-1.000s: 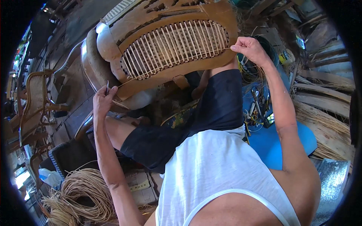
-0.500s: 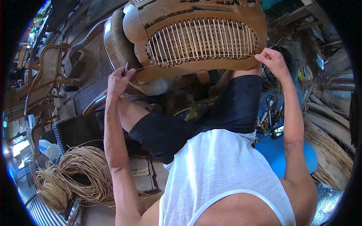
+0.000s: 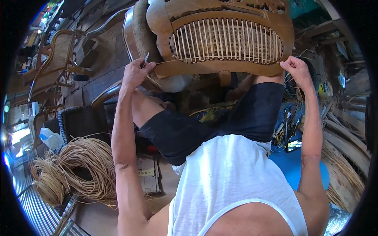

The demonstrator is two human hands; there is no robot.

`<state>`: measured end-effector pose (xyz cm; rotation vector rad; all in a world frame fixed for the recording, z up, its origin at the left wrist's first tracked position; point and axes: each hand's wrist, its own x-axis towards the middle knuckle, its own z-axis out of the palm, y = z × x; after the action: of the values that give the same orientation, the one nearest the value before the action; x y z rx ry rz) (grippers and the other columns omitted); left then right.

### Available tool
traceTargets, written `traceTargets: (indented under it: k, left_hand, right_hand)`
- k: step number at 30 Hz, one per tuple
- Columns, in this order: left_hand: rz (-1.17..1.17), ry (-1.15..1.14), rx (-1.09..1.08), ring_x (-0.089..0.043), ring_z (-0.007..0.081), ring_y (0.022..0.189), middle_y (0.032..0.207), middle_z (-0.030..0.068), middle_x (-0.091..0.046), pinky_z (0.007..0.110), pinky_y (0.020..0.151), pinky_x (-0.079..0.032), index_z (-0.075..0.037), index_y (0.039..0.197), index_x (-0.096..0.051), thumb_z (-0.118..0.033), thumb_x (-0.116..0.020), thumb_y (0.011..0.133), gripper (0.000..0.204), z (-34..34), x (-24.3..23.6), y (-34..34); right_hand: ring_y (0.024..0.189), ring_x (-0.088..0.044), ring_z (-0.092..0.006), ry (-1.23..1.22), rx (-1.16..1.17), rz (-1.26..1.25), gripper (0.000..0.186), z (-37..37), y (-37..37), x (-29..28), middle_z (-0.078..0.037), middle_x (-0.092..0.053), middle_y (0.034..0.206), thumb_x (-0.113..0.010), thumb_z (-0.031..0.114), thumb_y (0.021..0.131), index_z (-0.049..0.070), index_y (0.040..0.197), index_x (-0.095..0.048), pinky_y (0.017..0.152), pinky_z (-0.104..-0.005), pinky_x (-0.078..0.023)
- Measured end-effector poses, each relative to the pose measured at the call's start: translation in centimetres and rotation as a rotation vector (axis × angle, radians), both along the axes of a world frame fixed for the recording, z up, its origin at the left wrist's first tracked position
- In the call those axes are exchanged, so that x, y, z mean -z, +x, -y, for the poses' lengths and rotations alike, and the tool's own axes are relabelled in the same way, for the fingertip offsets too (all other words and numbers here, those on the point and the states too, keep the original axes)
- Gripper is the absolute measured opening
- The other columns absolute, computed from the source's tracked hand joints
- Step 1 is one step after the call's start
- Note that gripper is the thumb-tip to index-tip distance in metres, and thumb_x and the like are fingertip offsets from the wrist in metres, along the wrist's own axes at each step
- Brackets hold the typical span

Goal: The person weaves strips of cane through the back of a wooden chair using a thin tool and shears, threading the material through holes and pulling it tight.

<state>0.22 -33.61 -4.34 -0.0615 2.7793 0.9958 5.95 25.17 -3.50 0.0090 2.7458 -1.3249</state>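
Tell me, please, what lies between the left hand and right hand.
In the head view, a thin strand runs from the left hand to the right hand, along the lower edge of the oval panel in the wooden frame.

Brown wooden frame (image 3: 252,67); pale cane strips (image 3: 226,41) span its oval opening; thin strand (image 3: 167,61) runs taut along lower rim, contact unclear; small blade (image 3: 147,58) tilts near strand's left end.

Beneath a coil of pale cane (image 3: 101,169) and some printed papers (image 3: 148,184), a flat brown surface (image 3: 98,221)
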Motion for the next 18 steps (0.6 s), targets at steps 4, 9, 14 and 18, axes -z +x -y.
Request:
traceTargets:
  k: [4,9,14,18]
  left_hand:
    - [-0.072,-0.103,0.003,-0.058,0.0242,0.065,0.067,0.0146,-0.061,0.041,0.067,-0.048,0.001,0.084,-0.068,-0.038,-0.079,0.091,0.042,-0.63,-0.15,0.22]
    - [-0.040,-0.138,0.000,-0.062,0.0310,0.068,0.071,0.0182,-0.065,0.044,0.070,-0.049,0.002,0.084,-0.068,-0.039,-0.079,0.090,0.043,-0.65,-0.67,0.48]
    - [-0.070,-0.113,0.014,-0.063,0.0324,0.070,0.073,0.0184,-0.066,0.045,0.071,-0.050,0.002,0.085,-0.068,-0.039,-0.078,0.091,0.043,-0.63,-0.45,0.89]
    - [-0.083,-0.146,0.050,-0.064,0.0330,0.071,0.073,0.0189,-0.066,0.045,0.072,-0.050,0.002,0.085,-0.068,-0.039,-0.077,0.092,0.043,-0.93,-0.52,0.39]
  right_hand:
    - [0.067,-0.042,-0.0035,-0.035,0.002,0.017,0.028,0.27,0.01,-0.23,0.008,-0.050,0.070,-0.073,0.022,0.098,0.005,0.079,-0.062,0.062,-0.0247,-0.035]
    - [0.067,-0.041,-0.0031,-0.020,-0.001,0.003,0.028,0.44,-0.04,0.12,0.008,-0.048,0.070,-0.074,0.022,0.097,0.005,0.079,-0.062,0.062,-0.0247,-0.035]
    - [0.066,-0.040,-0.0033,0.028,0.011,-0.019,0.028,0.67,0.39,-0.44,0.008,-0.047,0.069,-0.074,0.022,0.097,0.006,0.078,-0.062,0.061,-0.0248,-0.034]
    - [0.065,-0.041,-0.0044,0.123,0.051,-0.081,0.031,0.92,0.64,-0.59,0.006,-0.046,0.067,-0.075,0.025,0.096,0.004,0.078,-0.061,0.060,-0.0262,-0.035]
